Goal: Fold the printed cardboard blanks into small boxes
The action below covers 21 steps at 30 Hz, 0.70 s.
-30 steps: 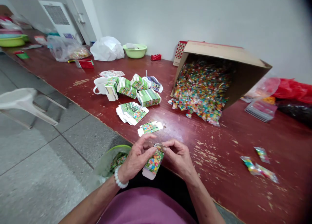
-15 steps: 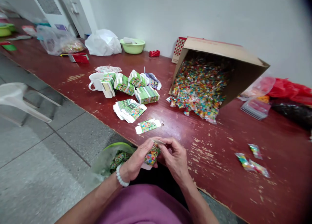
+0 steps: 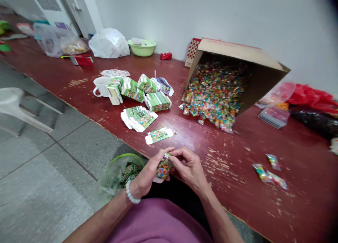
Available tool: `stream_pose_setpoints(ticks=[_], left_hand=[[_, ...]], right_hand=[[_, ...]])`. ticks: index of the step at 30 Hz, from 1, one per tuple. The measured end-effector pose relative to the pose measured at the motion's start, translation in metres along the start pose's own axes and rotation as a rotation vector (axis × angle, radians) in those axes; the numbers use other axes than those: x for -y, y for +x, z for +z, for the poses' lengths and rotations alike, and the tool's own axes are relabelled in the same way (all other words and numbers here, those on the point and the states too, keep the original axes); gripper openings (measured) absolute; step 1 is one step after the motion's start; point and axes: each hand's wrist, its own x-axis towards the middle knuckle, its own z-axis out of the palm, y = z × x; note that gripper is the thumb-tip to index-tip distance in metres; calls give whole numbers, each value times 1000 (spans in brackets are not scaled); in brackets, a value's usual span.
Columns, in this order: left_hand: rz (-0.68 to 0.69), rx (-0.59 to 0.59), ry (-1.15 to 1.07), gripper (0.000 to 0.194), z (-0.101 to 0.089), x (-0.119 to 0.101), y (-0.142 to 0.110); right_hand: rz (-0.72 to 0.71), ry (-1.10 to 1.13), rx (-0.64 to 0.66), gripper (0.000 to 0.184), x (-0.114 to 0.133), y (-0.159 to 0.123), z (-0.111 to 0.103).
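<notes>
My left hand [image 3: 146, 173] and my right hand [image 3: 188, 168] both grip a small green printed carton [image 3: 163, 168] just off the near edge of the red table [image 3: 237, 186]. The right fingers pinch its top end; the left fingers wrap its side. A flat unfolded carton [image 3: 158, 135] lies on the table just beyond my hands. Further back sit a stack of flat cartons [image 3: 138, 118] and a heap of folded ones [image 3: 142, 89].
A tipped cardboard box [image 3: 237, 65] spills wrapped candies [image 3: 213, 98] at centre right. Loose candy packets [image 3: 269, 172] lie at right. A white mug [image 3: 101, 86], a green basin [image 3: 142, 47] and bags stand behind. A green bin [image 3: 120, 172] sits below my left hand; a white stool [image 3: 16, 105] stands on the floor.
My hands have drawn the small carton closer together and the right fingers have closed over its top end. The view has shifted slightly.
</notes>
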Motion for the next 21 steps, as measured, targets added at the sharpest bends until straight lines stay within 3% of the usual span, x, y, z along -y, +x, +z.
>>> stream_pose_setpoints(ticks=[5, 7, 15, 18, 21], left_hand=[[-3, 27, 51, 61, -2, 1, 2], [-3, 24, 52, 59, -2, 2, 3], [10, -14, -30, 51, 1, 2, 4], [30, -36, -41, 45, 3, 6, 5], [-9, -5, -88, 43, 3, 13, 2]], right_hand=[[166, 357, 13, 23, -5, 6, 6], [173, 387, -2, 24, -6, 6, 8], [-102, 77, -32, 14, 10, -9, 7], [-267, -161, -50, 10, 3, -12, 7], [-300, -256, -54, 12, -8, -14, 8]])
